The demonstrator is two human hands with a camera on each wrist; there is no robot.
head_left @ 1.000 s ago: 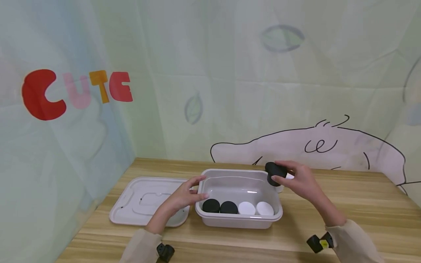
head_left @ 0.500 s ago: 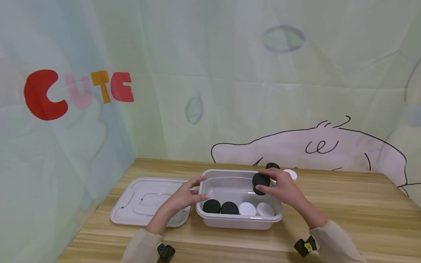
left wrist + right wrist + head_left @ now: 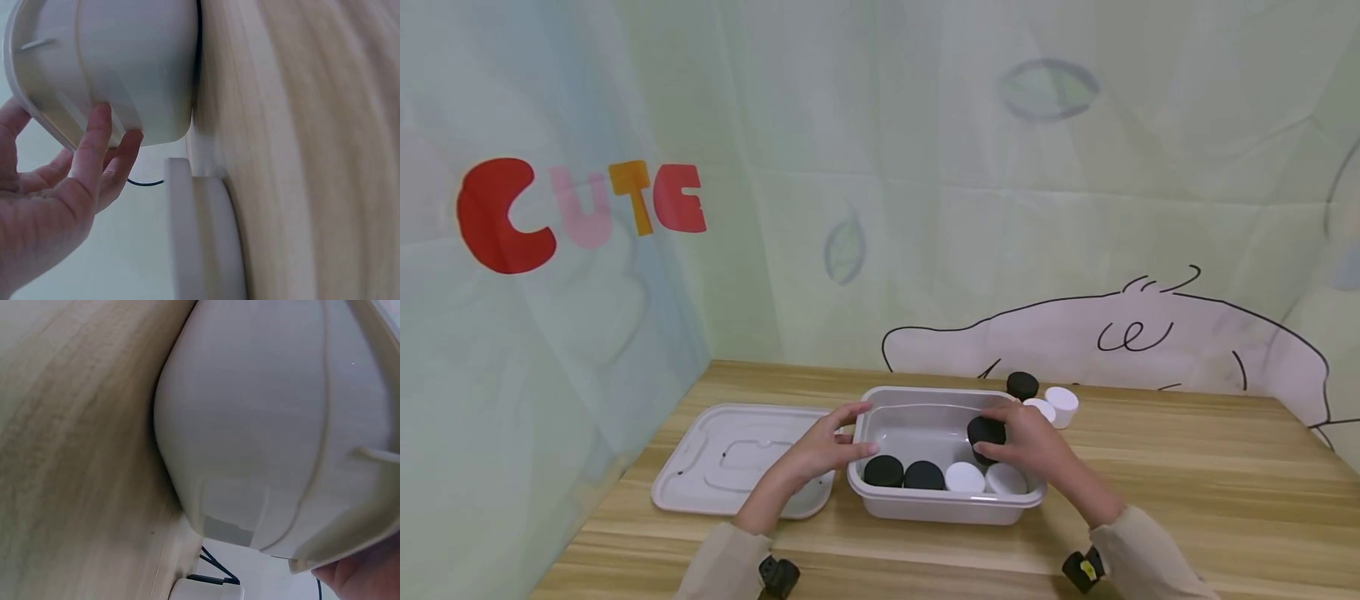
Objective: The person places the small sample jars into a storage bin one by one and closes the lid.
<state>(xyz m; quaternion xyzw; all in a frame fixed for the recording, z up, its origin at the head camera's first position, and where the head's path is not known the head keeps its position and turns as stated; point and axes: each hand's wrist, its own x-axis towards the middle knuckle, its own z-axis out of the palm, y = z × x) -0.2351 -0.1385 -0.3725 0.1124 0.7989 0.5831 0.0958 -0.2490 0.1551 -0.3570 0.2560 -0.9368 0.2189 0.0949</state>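
A light grey plastic box (image 3: 947, 507) stands on the table, open at the top. My left hand (image 3: 820, 446) holds its left end, thumb over the rim and other fingers against the outer wall, as the left wrist view shows. My right hand (image 3: 1030, 437) reaches over the right end and grips a short black cylinder (image 3: 986, 440) inside the box. Along the box's near side sit two black cylinders (image 3: 883, 472) and two white cylinders (image 3: 964, 478) in a row. In the right wrist view the box wall (image 3: 250, 412) hides most of that hand.
A flat lid (image 3: 737, 458) lies left of the box. Behind its right corner stand a black cylinder (image 3: 1022, 385) and two white cylinders (image 3: 1062, 406). The wooden table (image 3: 1187, 475) backs onto a printed cloth (image 3: 790, 192).
My right hand has carried the black cylinder from behind the box's right corner, leftward over the rim and down into the box. The left hand stays at the box's left end.
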